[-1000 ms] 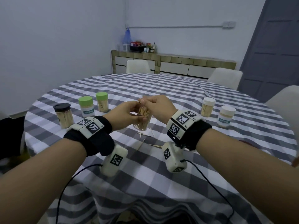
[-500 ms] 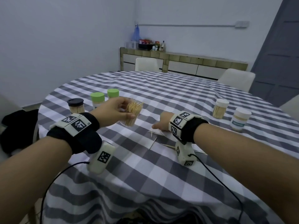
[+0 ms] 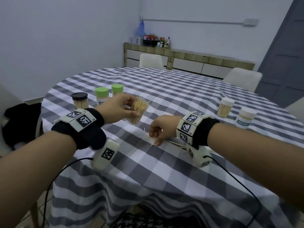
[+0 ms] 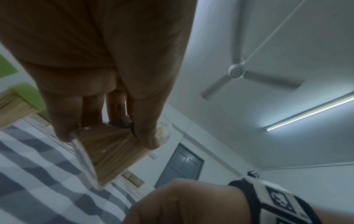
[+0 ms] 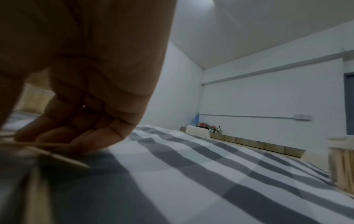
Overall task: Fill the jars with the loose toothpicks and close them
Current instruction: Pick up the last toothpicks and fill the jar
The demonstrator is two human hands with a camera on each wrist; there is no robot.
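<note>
Open clear jar [image 3: 137,113], no lid, packed with toothpicks that fan out above the rim. It is tilted, mouth leaning toward 1 o'clock, held off the checked tablecloth [image 3: 164,170] just left of table centre. Left hand [image 3: 117,108] grips it: thumb on the near side, fingers curled round the far side. Left wrist view confirms it, fingers [image 4: 63,121] wrapped on the jar wall [image 4: 107,151] with the base facing the camera.

Loose toothpicks [image 3: 174,143] lie on the cloth at 5 o'clock from the jar, near it, in a thin scatter running toward 3 o'clock under the right wrist. Right hand [image 3: 160,130] is down on them, fingers curled, tips pinching a few sticks against the cloth. Right wrist view: fingertips [image 5: 63,136] touch the cloth with blurred sticks [image 5: 57,156] under and beside them. How many are pinched, cannot tell.

Closed jars, all upright on the table:
- black-lid jar [image 3: 80,101] at 9 o'clock from the held jar
- two green-lid jars [image 3: 102,96] [image 3: 117,90] at 10–11 o'clock, partly behind the left hand
- two white-lid jars [image 3: 225,107] [image 3: 246,117] at 3 o'clock, well apart from it, side by side

Far side of the table, 12 to 2 o'clock: two white chairs [image 3: 152,60]; a low sideboard [image 3: 205,60] with bottles stands against the wall.
</note>
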